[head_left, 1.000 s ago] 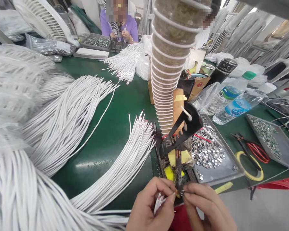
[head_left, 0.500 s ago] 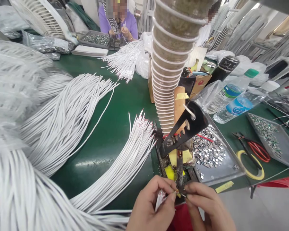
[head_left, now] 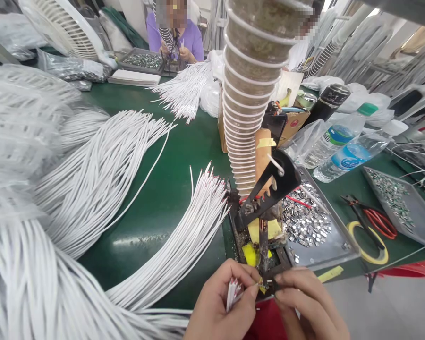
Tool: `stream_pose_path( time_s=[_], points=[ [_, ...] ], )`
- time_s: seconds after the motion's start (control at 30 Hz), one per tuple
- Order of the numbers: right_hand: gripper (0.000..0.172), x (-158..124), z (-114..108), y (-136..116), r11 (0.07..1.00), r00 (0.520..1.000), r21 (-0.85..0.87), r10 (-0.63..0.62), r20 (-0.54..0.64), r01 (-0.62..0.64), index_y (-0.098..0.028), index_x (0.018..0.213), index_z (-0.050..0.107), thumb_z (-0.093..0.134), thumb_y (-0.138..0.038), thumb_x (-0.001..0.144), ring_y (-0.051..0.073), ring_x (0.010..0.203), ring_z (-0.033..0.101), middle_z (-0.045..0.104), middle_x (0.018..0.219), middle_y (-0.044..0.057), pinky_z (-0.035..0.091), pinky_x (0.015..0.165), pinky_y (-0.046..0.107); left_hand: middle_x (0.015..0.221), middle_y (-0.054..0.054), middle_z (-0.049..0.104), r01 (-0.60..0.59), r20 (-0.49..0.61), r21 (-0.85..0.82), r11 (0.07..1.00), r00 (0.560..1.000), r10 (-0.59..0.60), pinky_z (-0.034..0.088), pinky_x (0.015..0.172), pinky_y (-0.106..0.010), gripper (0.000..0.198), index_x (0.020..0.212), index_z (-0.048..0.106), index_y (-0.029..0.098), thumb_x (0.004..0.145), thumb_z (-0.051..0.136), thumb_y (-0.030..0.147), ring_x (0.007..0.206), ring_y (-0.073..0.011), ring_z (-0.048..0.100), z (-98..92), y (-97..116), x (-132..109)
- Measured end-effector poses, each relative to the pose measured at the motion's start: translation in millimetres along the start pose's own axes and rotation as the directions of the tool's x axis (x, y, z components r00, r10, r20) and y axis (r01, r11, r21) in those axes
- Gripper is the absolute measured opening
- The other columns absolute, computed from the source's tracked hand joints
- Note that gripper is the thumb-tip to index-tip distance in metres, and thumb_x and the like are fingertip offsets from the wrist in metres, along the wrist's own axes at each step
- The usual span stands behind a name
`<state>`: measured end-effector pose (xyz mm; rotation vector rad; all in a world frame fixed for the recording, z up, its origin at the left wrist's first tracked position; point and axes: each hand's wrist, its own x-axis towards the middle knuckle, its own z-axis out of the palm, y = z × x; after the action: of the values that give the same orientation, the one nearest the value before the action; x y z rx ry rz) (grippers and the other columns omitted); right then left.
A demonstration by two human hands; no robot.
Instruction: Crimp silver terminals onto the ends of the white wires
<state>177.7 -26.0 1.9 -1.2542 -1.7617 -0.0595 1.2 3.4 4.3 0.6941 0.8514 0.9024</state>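
My left hand (head_left: 225, 302) is closed around a small bunch of white wires (head_left: 233, 293) with reddish ends. Its thumb and forefinger pinch together at the tip of an upright soldering iron (head_left: 264, 245). My right hand (head_left: 310, 302) is on the other side of that tip, thumb and forefinger drawn together. A tiny shiny piece shows beside its fingertips, too small to name. A black notched bracket (head_left: 269, 191) stands above the iron, with yellow sponge (head_left: 250, 255) around its base. A larger bundle of white wires (head_left: 184, 241) lies left of my hands.
A ribbed hose (head_left: 251, 94) hangs over the iron. To the right are a tray of small metal parts (head_left: 340, 236), pliers (head_left: 378, 222), a tape roll (head_left: 350, 231) and water bottles (head_left: 356, 151). More wire bundles (head_left: 102, 174) lie left. A co-worker (head_left: 194, 38) sits opposite.
My right hand has shifted slightly right, widening the gap from the left fingertips. My left hand stays almost in place, still holding the white wires.
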Motion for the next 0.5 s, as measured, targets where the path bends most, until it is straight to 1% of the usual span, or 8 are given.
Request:
stream_pose_path(
  time_s=[0.03,0.1,0.17,0.2,0.27,0.33,0.4,0.5],
  points=[
    [0.016,4,-3,2,0.999,1.0,0.038,-0.01,0.001,0.01,-0.023,0.089,0.069,0.064,-0.022,0.103,0.014,0.072,0.071,0.072,0.087,0.002,0.062,0.072,0.03,0.091,-0.002,0.076,-0.004,0.005,0.026,1.0,1.0,0.004,0.047,0.076,-0.024,0.023,0.08,0.071,0.019,0.092,0.083,0.035,0.08,-0.0164,0.063,-0.3,-1,-2],
    [0.012,9,-8,4,0.995,0.999,0.098,0.006,0.036,-0.009,-0.025,0.091,0.071,0.068,-0.027,0.102,0.014,0.066,0.064,0.067,0.082,0.0,0.06,0.066,0.03,0.091,-0.002,0.074,-0.005,0.019,0.084,0.996,1.0,0.004,0.048,0.079,-0.026,0.02,0.081,0.071,0.019,0.093,0.081,0.032,0.083,-0.0177,0.064,-1.4,-5,-5],
    [0.003,11,-13,3,0.989,0.988,0.138,0.035,0.151,-0.056,-0.026,0.096,0.073,0.074,-0.028,0.098,0.014,0.063,0.06,0.061,0.077,-0.002,0.056,0.058,0.026,0.093,-0.004,0.073,-0.003,0.047,0.116,0.993,0.999,-0.002,0.049,0.083,-0.028,0.019,0.083,0.069,0.02,0.094,0.078,0.033,0.086,-0.0197,0.066,-3.7,-11,-7],
    [0.003,11,-15,3,0.984,0.974,0.16,0.04,0.222,-0.077,-0.026,0.098,0.073,0.075,-0.028,0.097,0.014,0.062,0.059,0.058,0.075,-0.002,0.055,0.055,0.023,0.095,-0.004,0.072,-0.006,0.074,0.129,0.992,0.997,-0.003,0.049,0.083,-0.029,0.02,0.084,0.068,0.021,0.095,0.077,0.035,0.087,-0.0201,0.066,-5.5,-14,-7],
    [0.006,9,-16,1,0.97,0.933,0.208,0.042,0.358,-0.124,-0.027,0.099,0.073,0.073,-0.033,0.099,0.013,0.063,0.06,0.057,0.075,-0.003,0.054,0.054,0.021,0.094,-0.004,0.068,-0.041,0.176,0.175,0.984,0.984,0.01,0.048,0.079,-0.029,0.026,0.085,0.064,0.022,0.094,0.077,0.042,0.084,-0.0202,0.062,-10.3,-20,-5],
    [0.016,5,-15,-2,0.955,0.898,0.222,0.082,0.431,-0.194,-0.029,0.098,0.074,0.066,-0.041,0.104,0.013,0.065,0.062,0.056,0.077,-0.002,0.054,0.056,0.021,0.088,-0.002,0.061,-0.142,0.315,0.278,0.95,0.948,0.049,0.046,0.074,-0.028,0.034,0.08,0.06,0.023,0.089,0.081,0.048,0.082,-0.0203,0.059,-15.9,-22,-2],
    [0.022,2,-13,-4,0.948,0.882,0.191,0.147,0.447,-0.255,-0.029,0.095,0.073,0.059,-0.042,0.107,0.013,0.067,0.062,0.055,0.079,-0.002,0.054,0.058,0.021,0.093,-0.002,0.059,-0.137,0.303,0.343,0.929,0.952,0.029,0.047,0.079,-0.029,0.033,0.081,0.061,0.023,0.09,0.08,0.048,0.086,-0.0214,0.059,-21.1,-22,-2],
    [0.009,1,-14,-3,0.964,0.885,0.18,0.097,0.456,-0.198,-0.028,0.094,0.07,0.066,-0.031,0.102,0.013,0.066,0.064,0.056,0.079,-0.003,0.056,0.058,0.02,0.105,-0.005,0.06,-0.17,0.283,0.393,0.904,0.957,0.056,0.048,0.082,-0.029,0.033,0.089,0.071,0.022,0.097,0.071,0.054,0.091,-0.0219,0.062,-26.6,-21,-7]
  ],
)
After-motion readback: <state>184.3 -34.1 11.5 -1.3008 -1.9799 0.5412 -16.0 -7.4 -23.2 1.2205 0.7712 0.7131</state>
